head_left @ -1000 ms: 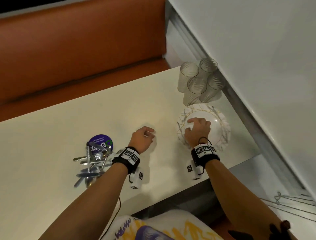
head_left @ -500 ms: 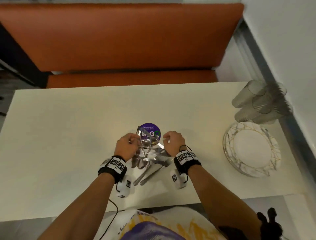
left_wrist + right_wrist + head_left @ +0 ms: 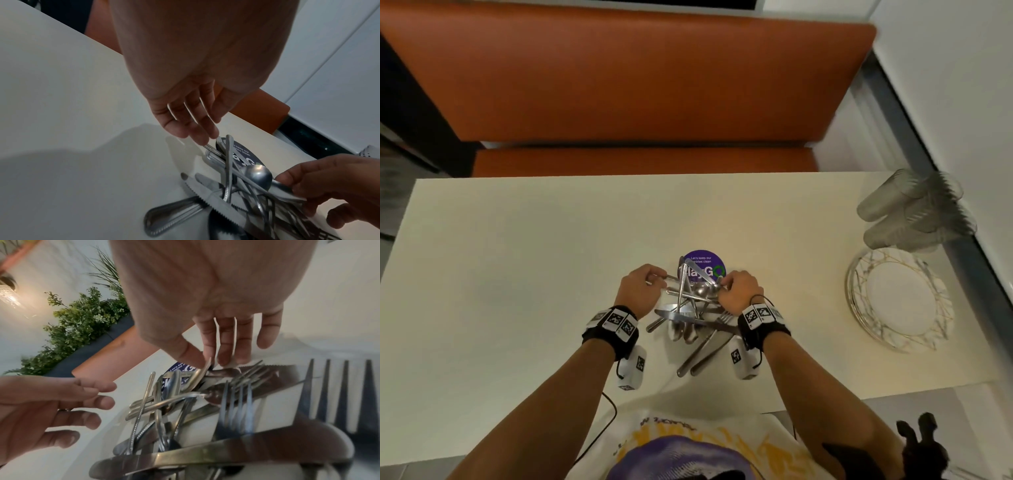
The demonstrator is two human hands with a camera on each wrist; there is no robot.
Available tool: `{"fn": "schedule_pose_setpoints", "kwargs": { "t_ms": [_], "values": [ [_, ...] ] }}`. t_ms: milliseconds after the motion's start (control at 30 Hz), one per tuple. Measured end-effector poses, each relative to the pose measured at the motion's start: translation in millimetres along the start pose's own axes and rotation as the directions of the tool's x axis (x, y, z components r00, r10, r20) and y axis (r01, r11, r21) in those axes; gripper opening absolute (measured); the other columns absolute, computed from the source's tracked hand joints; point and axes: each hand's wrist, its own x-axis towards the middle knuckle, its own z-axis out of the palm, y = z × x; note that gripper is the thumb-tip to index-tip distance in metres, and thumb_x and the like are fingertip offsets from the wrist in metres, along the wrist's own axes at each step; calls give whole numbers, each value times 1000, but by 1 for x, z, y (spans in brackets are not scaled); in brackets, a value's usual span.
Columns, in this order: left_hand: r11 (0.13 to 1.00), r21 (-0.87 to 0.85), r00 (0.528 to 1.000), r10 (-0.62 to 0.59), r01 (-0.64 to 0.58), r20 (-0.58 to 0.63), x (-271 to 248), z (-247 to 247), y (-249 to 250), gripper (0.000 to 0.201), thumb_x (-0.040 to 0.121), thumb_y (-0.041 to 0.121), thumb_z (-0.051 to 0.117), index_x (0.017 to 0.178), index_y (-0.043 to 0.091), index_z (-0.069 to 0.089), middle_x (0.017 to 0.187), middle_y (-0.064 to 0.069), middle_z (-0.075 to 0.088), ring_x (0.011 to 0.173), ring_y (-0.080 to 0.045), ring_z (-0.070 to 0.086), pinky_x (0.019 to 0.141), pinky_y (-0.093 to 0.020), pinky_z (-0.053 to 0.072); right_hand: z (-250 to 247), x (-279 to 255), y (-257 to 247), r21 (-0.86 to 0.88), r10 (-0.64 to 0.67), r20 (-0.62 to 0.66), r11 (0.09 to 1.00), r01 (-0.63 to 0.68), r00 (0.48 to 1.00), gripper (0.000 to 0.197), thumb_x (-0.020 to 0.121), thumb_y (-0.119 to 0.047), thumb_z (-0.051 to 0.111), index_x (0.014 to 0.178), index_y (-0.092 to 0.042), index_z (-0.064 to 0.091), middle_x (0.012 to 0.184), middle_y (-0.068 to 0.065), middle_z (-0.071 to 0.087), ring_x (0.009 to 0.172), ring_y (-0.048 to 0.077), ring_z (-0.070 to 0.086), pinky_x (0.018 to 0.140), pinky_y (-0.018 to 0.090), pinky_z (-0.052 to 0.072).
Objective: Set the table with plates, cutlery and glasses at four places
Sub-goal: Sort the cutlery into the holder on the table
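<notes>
cutlery: tangled pile of silver forks, knives and spoons point(image 3: 693, 317) sitting on the cream tabletop point(image 3: 517, 274)
left hand point(image 3: 642, 291): fingers pinching one handle end
right hand point(image 3: 738, 291): fingers pinching another piece

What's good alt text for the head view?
Both hands work at a tangled cutlery pile mid-table: left hand and right hand each pinch a piece. A plate stack and four clustered glasses sit at the table's right edge.
</notes>
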Motion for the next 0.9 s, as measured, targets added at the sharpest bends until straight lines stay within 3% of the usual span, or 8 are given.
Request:
{"fn": "schedule_pose_setpoints", "kwargs": {
  "t_ms": [100,233,400,533,733,900],
  "values": [
    [1000,6,999,23,-23,27,6,0,1,23,89,14,57,92,31,72,89,8,78,89,-19,73,91,-42,58,-1,-4,4,13,-18,-24,1000,18,1000,19,91,-31,54,90,-27,72,103,0,70,88,23,65,87,39,56],
    [999,20,998,33,-34,54,9,4,2,23,87,16,55,95,29,72,84,8,78,87,-16,72,91,-42,58,-1,-4,17,2,40,-55,999,-40,998,21,88,-17,60,103,-24,72,115,2,67,105,27,65,97,41,52],
    [998,46,997,44,-47,65,11,8,7,22,89,13,56,97,26,72,86,7,78,85,-16,72,90,-39,57,6,-1,24,-58,-32,-52,998,29,998,18,87,-22,74,103,-15,69,112,8,64,103,28,63,93,40,54],
    [998,50,997,43,-46,66,11,9,7,22,90,12,56,98,25,71,87,6,78,86,-17,72,90,-39,57,9,4,22,-137,-53,-33,989,48,998,15,92,-24,69,101,-13,71,113,10,64,108,29,61,94,42,54],
    [997,62,998,53,-56,46,12,9,10,19,94,12,56,100,23,71,86,5,78,84,-13,73,88,-35,57,12,10,26,-249,-69,14,966,70,998,27,98,-22,61,119,-7,64,130,13,52,124,31,47,102,47,48],
    [997,62,999,43,-44,29,13,11,13,20,96,10,54,102,20,71,84,7,77,83,-10,73,83,-33,59,11,11,25,-305,-110,72,944,127,991,36,98,-19,59,130,-3,56,137,16,46,127,32,46,104,44,48]
  ]
}}
